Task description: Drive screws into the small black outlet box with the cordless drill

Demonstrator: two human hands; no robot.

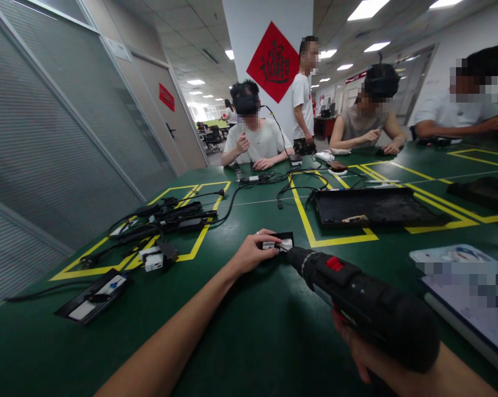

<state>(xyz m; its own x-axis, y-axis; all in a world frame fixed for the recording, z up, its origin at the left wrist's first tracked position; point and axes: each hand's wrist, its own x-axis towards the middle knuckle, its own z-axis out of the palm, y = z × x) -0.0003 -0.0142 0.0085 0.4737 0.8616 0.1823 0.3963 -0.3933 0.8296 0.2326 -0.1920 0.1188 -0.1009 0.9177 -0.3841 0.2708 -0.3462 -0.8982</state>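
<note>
My right hand (358,344) is wrapped round the grip of a black cordless drill (356,292) with a red switch on top. The drill points forward and left, its bit tip at a small black case (289,237) with white parts inside. My left hand (255,252) has its fingers closed on that case, thumb and forefinger close to the bit. Whether the bit touches a screw is too small to tell. Part of the case is hidden behind my left fingers.
Black cables and adapters (178,216) lie to the left, by an open black casing (94,295) and a white plug (153,258). A black tray (381,207) stands ahead right. A notebook-like stack (472,298) lies at right. Several people sit or stand across the green table (216,353).
</note>
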